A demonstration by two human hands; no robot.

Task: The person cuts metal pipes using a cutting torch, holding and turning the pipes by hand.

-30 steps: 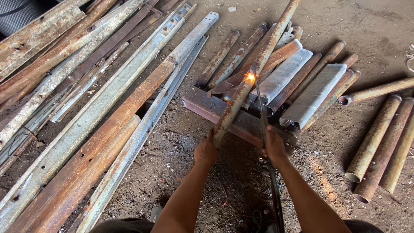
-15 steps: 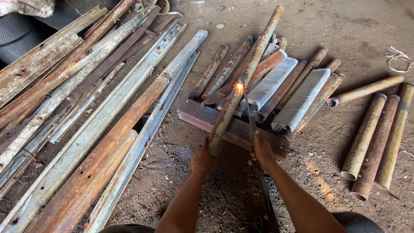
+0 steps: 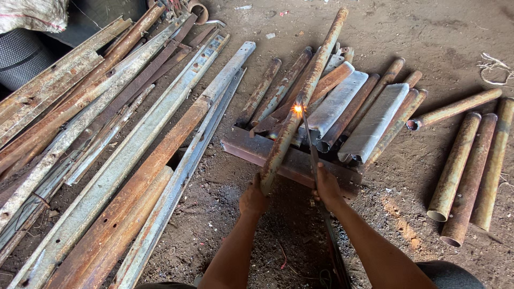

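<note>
Hands barely differ from half a second ago: left hand (image 3: 254, 199) still has its fingers closed round the near end of the rusty pipe (image 3: 300, 101), which lies slanted over the pipe pile (image 3: 369, 115). Right hand (image 3: 326, 187) keeps gripping the torch (image 3: 311, 152), its flame (image 3: 297, 108) still on the pipe. View has shifted slightly.
</note>
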